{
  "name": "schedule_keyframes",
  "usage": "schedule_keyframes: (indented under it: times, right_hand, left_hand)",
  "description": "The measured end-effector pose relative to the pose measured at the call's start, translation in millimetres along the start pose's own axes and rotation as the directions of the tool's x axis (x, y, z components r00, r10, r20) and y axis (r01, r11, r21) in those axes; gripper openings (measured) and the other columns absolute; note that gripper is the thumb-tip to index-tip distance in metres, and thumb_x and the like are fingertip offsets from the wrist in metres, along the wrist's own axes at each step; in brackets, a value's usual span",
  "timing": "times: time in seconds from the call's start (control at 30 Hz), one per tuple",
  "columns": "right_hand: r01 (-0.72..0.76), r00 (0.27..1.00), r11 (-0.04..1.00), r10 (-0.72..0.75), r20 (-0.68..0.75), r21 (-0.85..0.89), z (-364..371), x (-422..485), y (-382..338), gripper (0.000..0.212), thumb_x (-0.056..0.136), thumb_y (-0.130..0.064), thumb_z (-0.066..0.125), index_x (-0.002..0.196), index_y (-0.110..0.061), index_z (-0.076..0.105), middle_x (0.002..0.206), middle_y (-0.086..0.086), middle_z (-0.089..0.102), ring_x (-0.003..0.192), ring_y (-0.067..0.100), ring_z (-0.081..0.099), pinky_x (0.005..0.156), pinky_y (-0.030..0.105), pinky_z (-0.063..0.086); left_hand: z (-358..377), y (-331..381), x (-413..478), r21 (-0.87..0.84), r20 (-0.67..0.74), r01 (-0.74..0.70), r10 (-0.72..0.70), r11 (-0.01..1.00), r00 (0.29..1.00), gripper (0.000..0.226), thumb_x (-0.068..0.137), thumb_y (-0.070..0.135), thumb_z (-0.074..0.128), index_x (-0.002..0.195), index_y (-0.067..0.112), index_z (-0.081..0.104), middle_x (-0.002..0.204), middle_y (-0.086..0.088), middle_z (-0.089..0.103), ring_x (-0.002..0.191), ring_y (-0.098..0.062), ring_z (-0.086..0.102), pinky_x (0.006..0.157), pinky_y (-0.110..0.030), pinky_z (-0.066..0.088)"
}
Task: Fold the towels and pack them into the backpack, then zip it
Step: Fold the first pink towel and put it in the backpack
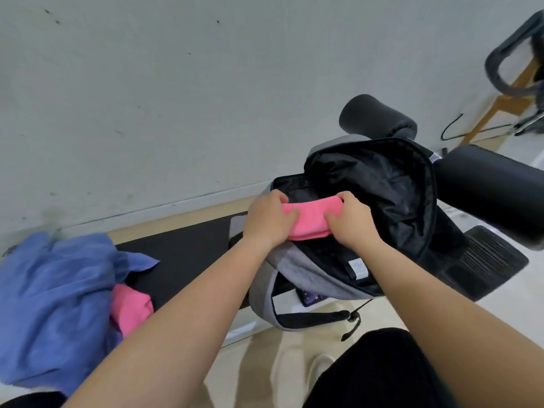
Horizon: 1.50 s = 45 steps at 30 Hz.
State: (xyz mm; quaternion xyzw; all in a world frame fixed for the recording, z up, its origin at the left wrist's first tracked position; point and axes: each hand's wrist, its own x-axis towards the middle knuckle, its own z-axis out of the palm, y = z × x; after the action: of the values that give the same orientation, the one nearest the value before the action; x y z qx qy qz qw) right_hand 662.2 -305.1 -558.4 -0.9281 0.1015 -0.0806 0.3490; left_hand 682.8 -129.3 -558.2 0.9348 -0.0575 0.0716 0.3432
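A folded pink towel (311, 219) is held over the open mouth of a grey backpack (297, 269) with black lining, which lies on a black bench. My left hand (269, 220) grips the towel's left end and my right hand (348, 222) grips its right end, fingers curled round it. At the left, a crumpled blue towel (56, 301) lies on the bench, with a second pink towel (131, 309) partly tucked under its edge.
The black bench pad (188, 254) runs from the towels to the backpack. Two black foam rollers (376, 119) stand behind and right of the bag. A footplate (482, 260) sits at the right. A wall rises behind, and a wooden chair (512, 92) stands far right.
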Motion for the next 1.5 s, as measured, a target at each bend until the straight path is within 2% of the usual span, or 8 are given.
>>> schedule_keyframes:
  times: [0.2, 0.33, 0.47, 0.7, 1.03, 1.17, 1.27, 1.5]
  right_hand:
    - [-0.076, 0.996, 0.965, 0.063, -0.056, -0.252, 18, 11, 11, 0.037, 0.090, -0.006, 0.045, 0.127, -0.005, 0.047, 0.122, 0.021, 0.053, 0.109, 0.042, 0.055, 0.086, 0.043, 0.045]
    - [0.183, 0.905, 0.755, -0.380, -0.193, -0.629, 31, 2, 12, 0.033, 0.082, -0.016, 0.052, 0.114, -0.019, 0.062, 0.113, 0.005, 0.061, 0.097, 0.032, 0.056, 0.086, 0.043, 0.039]
    - [0.273, 0.945, 0.755, -0.327, 0.019, -0.596, 41, -7, 11, 0.045, 0.090, -0.045, 0.034, 0.119, -0.028, 0.064, 0.121, 0.002, 0.063, 0.108, 0.031, 0.057, 0.095, 0.045, 0.041]
    - [0.486, 0.866, 0.710, -0.309, 0.394, -0.510, 30, 1, 33, 0.068, 0.097, -0.054, 0.043, 0.153, -0.047, 0.007, 0.161, 0.015, 0.014, 0.146, 0.039, 0.016, 0.112, 0.054, 0.032]
    - [0.483, 0.874, 0.704, -0.350, 0.337, -0.522, 64, 62, 16, 0.064, 0.099, -0.032, 0.047, 0.155, -0.039, 0.015, 0.157, 0.019, 0.023, 0.142, 0.039, 0.022, 0.106, 0.056, 0.039]
    - [0.454, 0.887, 0.758, -0.332, 0.321, -0.469, 81, 89, 0, 0.065, 0.097, -0.026, 0.048, 0.154, -0.037, 0.020, 0.158, 0.019, 0.022, 0.145, 0.038, 0.021, 0.110, 0.055, 0.035]
    - [0.444, 0.891, 0.788, -0.341, 0.300, -0.425, 88, 101, -1, 0.065, 0.094, -0.020, 0.047, 0.154, -0.034, 0.024, 0.158, 0.018, 0.024, 0.146, 0.036, 0.022, 0.111, 0.054, 0.034]
    - [0.443, 0.871, 0.789, -0.267, 0.413, -0.426, 86, 114, -1, 0.074, 0.091, -0.031, 0.047, 0.157, -0.031, 0.013, 0.165, 0.014, 0.005, 0.152, 0.027, 0.001, 0.121, 0.050, 0.013]
  left_hand:
    - [4, -22, 9, 0.400, 0.194, -0.184, 0.113, 0.898, 0.974, 0.037, 0.092, 0.029, 0.045, 0.126, 0.032, 0.058, 0.130, 0.008, 0.061, 0.119, -0.027, 0.044, 0.089, -0.039, 0.044]
    - [-3, -33, 11, 0.419, 0.258, -0.212, 0.107, 0.883, 0.960, 0.044, 0.090, 0.034, 0.046, 0.133, 0.040, 0.053, 0.132, 0.004, 0.055, 0.122, -0.028, 0.041, 0.095, -0.043, 0.046]
    - [-2, -47, 22, 0.400, 0.333, -0.182, 0.043, 0.898, 0.942, 0.051, 0.094, 0.028, 0.044, 0.143, 0.043, 0.043, 0.128, -0.011, 0.047, 0.125, -0.034, 0.038, 0.104, -0.048, 0.041]
    - [-3, -44, 45, 0.467, 0.349, -0.221, 0.052, 0.856, 0.936, 0.034, 0.095, 0.026, 0.051, 0.125, 0.040, 0.055, 0.124, -0.008, 0.042, 0.120, -0.033, 0.042, 0.097, -0.045, 0.043]
    - [-40, -75, 46, 0.014, 0.195, -0.259, 0.252, 0.966, 0.948, 0.019, 0.081, 0.012, 0.062, 0.084, 0.030, 0.056, 0.094, 0.005, 0.063, 0.084, -0.017, 0.062, 0.079, -0.034, 0.049]
    - [-50, -71, 44, -0.113, 0.146, -0.117, 0.133, 0.987, 0.980, 0.016, 0.075, 0.011, 0.059, 0.075, 0.027, 0.063, 0.074, 0.010, 0.067, 0.066, -0.001, 0.062, 0.071, -0.024, 0.051]
    - [-48, -70, 52, -0.265, 0.162, -0.026, 0.071, 0.964, 0.984, 0.012, 0.077, 0.025, 0.060, 0.068, 0.020, 0.067, 0.071, 0.002, 0.069, 0.071, -0.015, 0.067, 0.079, -0.040, 0.059]
    - [-29, -69, 72, -0.176, 0.099, -0.041, 0.059, 0.984, 0.993, 0.019, 0.074, 0.034, 0.079, 0.071, 0.023, 0.064, 0.062, 0.010, 0.056, 0.057, -0.005, 0.049, 0.062, -0.028, 0.042]
